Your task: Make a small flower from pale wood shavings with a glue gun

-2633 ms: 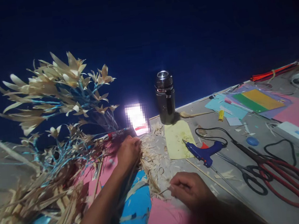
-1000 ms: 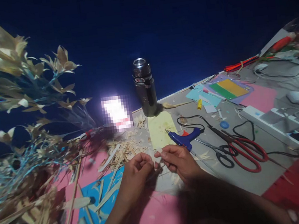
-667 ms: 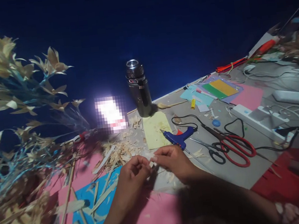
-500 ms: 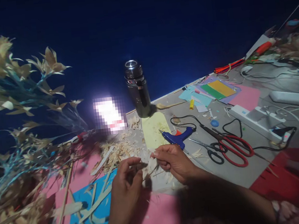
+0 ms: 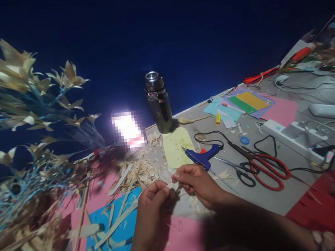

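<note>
My left hand (image 5: 154, 199) and my right hand (image 5: 197, 183) meet low in the middle of the head view, fingertips nearly touching. Both are closed in a pinch on a small pale piece (image 5: 172, 185), thin and light like dried husk; the fingers cover much of it. Just beyond my right hand lies a blue glue gun (image 5: 203, 156), its nozzle over a pale yellow sheet (image 5: 173, 141). To the right are small scissors (image 5: 241, 170) with dark handles and large red-handled scissors (image 5: 269, 166). Dry shavings (image 5: 138, 171) lie heaped beyond my left hand.
A dark metal flask (image 5: 161, 108) stands upright behind the yellow sheet. Husk flowers on blue stems (image 5: 27, 93) rise at the left. A white power strip (image 5: 296, 139) with cables lies at the right, near coloured sheets (image 5: 249, 102). A blurred bright light (image 5: 128, 130) glows beside the flask.
My left hand's fingers have closed, bringing thumb and fingertips to the pale piece at my right hand. My right hand stays pinched. The whole view has shifted slightly.
</note>
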Tool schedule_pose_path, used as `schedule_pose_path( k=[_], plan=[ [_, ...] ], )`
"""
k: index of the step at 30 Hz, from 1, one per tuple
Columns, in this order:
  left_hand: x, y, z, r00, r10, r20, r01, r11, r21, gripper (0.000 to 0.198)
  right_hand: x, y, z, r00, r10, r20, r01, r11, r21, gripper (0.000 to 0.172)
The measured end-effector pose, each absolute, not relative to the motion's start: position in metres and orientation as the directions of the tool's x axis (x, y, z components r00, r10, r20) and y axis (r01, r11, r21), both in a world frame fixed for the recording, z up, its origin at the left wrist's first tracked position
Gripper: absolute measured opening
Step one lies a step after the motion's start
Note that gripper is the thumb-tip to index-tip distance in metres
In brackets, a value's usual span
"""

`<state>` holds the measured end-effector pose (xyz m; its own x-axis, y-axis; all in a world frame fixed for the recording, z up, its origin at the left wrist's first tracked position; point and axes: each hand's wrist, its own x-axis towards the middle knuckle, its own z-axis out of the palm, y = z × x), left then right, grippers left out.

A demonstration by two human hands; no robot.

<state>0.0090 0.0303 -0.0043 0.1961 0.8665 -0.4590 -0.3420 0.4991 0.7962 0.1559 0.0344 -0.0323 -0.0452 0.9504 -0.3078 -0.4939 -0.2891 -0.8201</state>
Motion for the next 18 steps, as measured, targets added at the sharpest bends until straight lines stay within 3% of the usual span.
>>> schedule_pose_path(
  k=[4,7,10,13,18],
  plan=[
    [-0.01,0.029,0.0,0.201,0.904,-0.378,-0.019,0.39,0.921,0.021,0.156,0.033,-0.034,-0.051,0.947,-0.317,-0.462,-0.304,-0.833,0.036],
    [-0.029,0.046,0.013,0.09,0.972,-0.216,0.214,0.193,0.958,0.021,0.157,0.033,-0.035,-0.031,0.944,-0.329,-0.494,-0.301,-0.816,0.039],
    [-0.04,0.084,0.027,0.106,0.992,-0.067,0.475,0.009,0.88,0.015,0.157,0.034,-0.035,-0.035,0.934,-0.356,-0.519,-0.321,-0.792,0.039],
    [-0.032,0.131,0.029,0.26,0.965,0.026,0.636,-0.191,0.747,0.021,0.157,0.034,-0.034,-0.037,0.926,-0.375,-0.525,-0.338,-0.781,0.041],
    [-0.008,0.188,0.021,0.321,0.947,0.035,0.671,-0.253,0.697,0.011,0.157,0.036,-0.034,-0.007,0.92,-0.393,-0.524,-0.338,-0.782,0.044]
  ],
)
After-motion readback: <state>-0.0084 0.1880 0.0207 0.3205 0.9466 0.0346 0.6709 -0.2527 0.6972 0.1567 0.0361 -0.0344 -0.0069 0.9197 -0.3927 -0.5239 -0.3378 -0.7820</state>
